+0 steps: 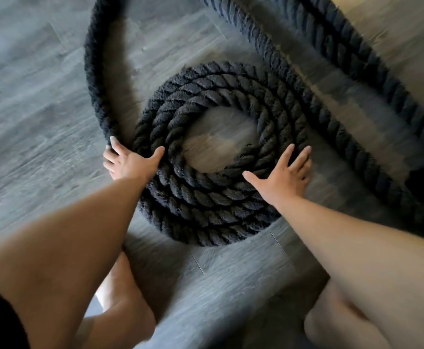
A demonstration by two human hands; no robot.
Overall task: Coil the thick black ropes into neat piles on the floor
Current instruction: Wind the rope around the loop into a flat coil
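On a grey plank floor (29, 122), we crouch over the thick black ropes, the job in our judgement partly done. Two straight lengths (281, 71) (356, 54) run side by side across the upper right, not yet coiled; we cannot tell whether they belong to the same rope as the pile. One loose tail (92, 71) sweeps in a wide arc down the left and meets the outer edge of the pile, placed, we judge, so that it can be fed round as the next ring. At the centre lies one coil (205, 210), flat on the floor, four or so turns wound close around a bare patch of plank. Both our hands are at work, one on each side of the pile. Our left hand (127, 163) has its fingers curled round the loose tail just where it joins the coil, thumb stretched onto the outer turns, which we read as guiding the tail in against them. Our right hand (285, 175) lies open and flat, fingers spread, on the coil's near right side, gripping nothing, apparently pinning the rings so they keep their shape.
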